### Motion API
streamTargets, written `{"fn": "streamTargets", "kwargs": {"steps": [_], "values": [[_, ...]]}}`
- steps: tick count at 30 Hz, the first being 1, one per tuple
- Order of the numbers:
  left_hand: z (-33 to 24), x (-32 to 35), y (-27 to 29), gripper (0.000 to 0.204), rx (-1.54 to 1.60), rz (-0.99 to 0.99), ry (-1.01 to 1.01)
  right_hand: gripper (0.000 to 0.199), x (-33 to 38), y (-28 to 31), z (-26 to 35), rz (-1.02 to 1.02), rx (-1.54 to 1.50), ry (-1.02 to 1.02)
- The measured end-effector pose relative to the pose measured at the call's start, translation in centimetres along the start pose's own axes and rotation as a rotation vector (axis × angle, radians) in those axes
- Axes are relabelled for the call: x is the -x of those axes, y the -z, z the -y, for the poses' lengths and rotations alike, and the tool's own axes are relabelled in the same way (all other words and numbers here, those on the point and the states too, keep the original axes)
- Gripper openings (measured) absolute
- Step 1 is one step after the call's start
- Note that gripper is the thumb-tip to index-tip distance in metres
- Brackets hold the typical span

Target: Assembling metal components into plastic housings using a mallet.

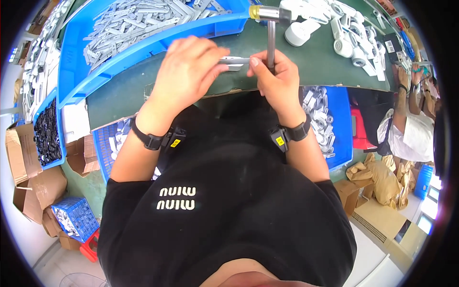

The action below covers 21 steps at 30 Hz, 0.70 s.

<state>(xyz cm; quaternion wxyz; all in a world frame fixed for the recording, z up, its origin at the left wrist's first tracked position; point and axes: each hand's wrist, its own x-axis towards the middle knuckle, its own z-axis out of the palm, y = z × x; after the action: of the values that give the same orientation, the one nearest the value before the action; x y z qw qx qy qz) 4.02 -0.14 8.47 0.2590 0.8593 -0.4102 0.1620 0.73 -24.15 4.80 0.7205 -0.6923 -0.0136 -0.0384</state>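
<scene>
A narrow grey strip-shaped part (234,61) spans the gap between my two hands above the green work table (224,88). My left hand (189,67) is closed, thumb and fingers pinching the strip's left end. At the other end, my right hand (277,79) has its thumb and forefinger against the strip. That same hand also keeps a hammer (271,43) upright, its metal handle running down into the curled fingers. The hammer's head (270,14) has a yellow face on the left and a dark one on the right. My fingers hide both ends of the strip.
A blue tray (143,60) piled with grey strips (138,24) lies beyond my left hand. White plastic parts (354,38) are heaped at the far right. Below the table edge, a blue bin (342,119) holds more parts. Another person's arm (401,103) shows at right.
</scene>
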Motion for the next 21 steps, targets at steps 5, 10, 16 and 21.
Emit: {"fn": "streamTargets", "kwargs": {"steps": [5,10,16,21], "values": [[2.4,1.6,-1.2,0.045,-0.072,-0.16,0.15,0.012,-1.7,-0.7,1.1,0.023,0.035,-0.086],[2.7,1.9,-1.4,0.043,0.027,-0.117,0.188,0.011,-2.7,-1.5,0.1,0.025,0.085,-0.147],[3.2,2.4,-2.2,0.039,0.095,-0.181,0.154,0.011,-3.2,-1.7,0.1,0.093,0.102,-0.173],[3.1,2.8,-2.7,0.027,0.019,-0.269,0.177,0.013,-3.6,-1.4,0.8,0.116,0.256,-0.191]]}}
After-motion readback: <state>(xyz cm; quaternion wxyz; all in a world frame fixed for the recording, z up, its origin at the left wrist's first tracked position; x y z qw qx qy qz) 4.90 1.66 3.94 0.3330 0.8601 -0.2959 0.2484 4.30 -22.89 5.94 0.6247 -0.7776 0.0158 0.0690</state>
